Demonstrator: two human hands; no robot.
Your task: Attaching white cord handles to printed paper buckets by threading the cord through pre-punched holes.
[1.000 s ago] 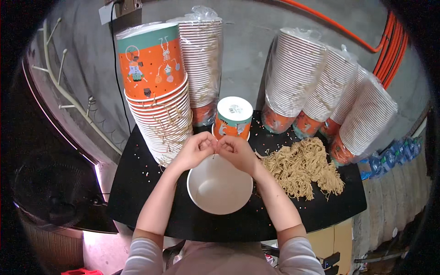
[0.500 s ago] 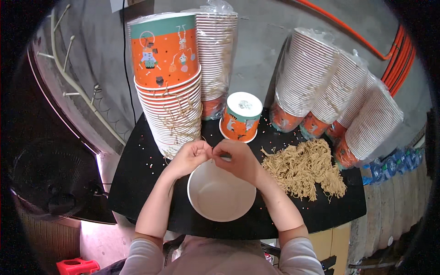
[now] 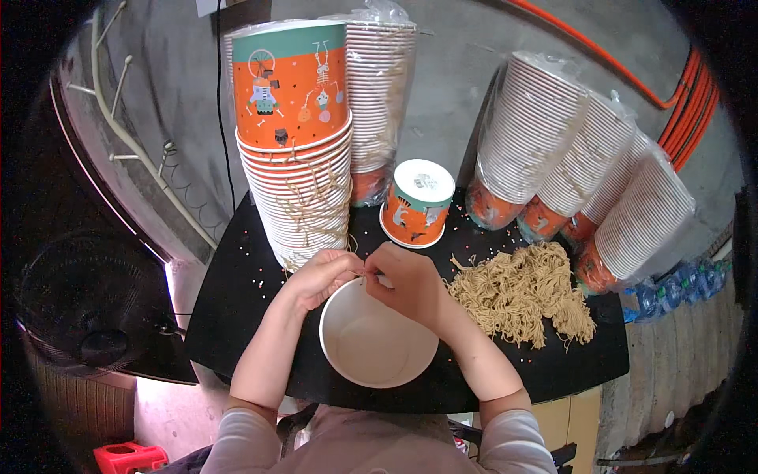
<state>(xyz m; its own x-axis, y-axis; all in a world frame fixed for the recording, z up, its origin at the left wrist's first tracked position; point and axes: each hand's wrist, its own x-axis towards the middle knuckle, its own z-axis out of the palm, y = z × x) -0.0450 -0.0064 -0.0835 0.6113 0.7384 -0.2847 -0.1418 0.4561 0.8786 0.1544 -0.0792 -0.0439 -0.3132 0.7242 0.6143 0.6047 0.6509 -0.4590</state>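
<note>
A large paper tub (image 3: pixel 377 347) lies between my forearms with its pale open mouth toward me. At its far rim, my left hand (image 3: pixel 325 278) is closed in a pinch. Right beside it, the fingertips of my right hand (image 3: pixel 404 280) are pinched together too, nearly touching the left ones. A short bit of tan cord (image 3: pixel 360 276) shows between the two hands; most of it is hidden by fingers. Just beyond the left hand rises a tall stack of paper tubs (image 3: pixel 304 197), with loose tan cords hanging down its side and an orange-and-green tub on top.
A heap of tan cords (image 3: pixel 525 296) lies right of my right hand on the black table (image 3: pixel 260 332). An upside-down orange tub (image 3: pixel 416 209) stands behind my hands. Several plastic-wrapped tub stacks (image 3: pixel 525 126) line the wall. At left is a black fan (image 3: pixel 99 308).
Both hands have come down slightly onto the tub's far rim, and the tub has shifted a little left and toward me. The right hand's fingers have drawn closer to the rim.
</note>
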